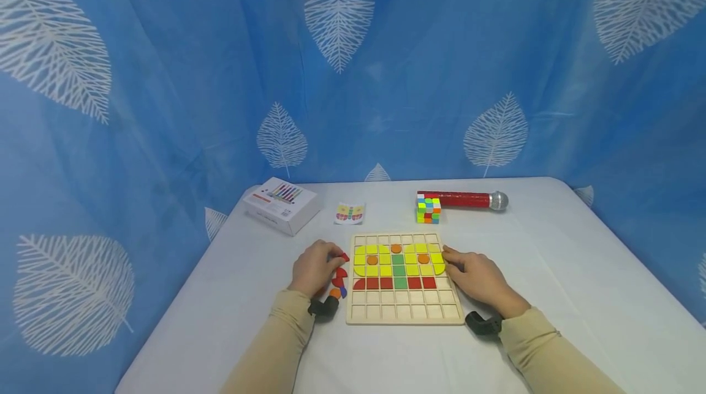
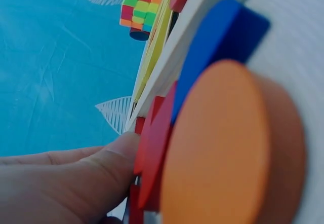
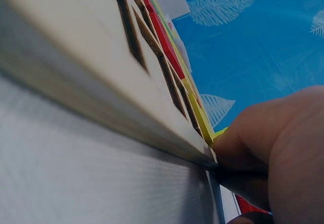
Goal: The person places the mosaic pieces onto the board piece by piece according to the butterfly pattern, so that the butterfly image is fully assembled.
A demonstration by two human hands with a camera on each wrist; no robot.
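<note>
A pale wooden grid board (image 1: pixel 388 313) lies flat, holding yellow, orange, green and red pieces in its squares. Along its left edge my left hand (image 1: pixel 314 266) pinches a small red piece (image 1: pixel 345 257) between thumb and fingertips. Close to that hand lie more red pieces (image 1: pixel 340 272), an orange disc (image 2: pixel 217 153) and a blue piece (image 2: pixel 223 36). My right hand (image 1: pixel 480 274) grips the board's right edge, its fingertips beside a yellow corner piece (image 1: pixel 438 263). In the right wrist view the hand's own fingers hide part of that edge.
Behind the board lies a small picture card (image 1: pixel 350 213) with a similar coloured pattern. A white box (image 1: pixel 282 205) stands at the back left. At the back right are a colourful puzzle cube (image 1: pixel 428 209) and a red microphone (image 1: pixel 463 200). A blue curtain (image 1: pixel 386 106) surrounds the white table (image 1: pixel 220 320).
</note>
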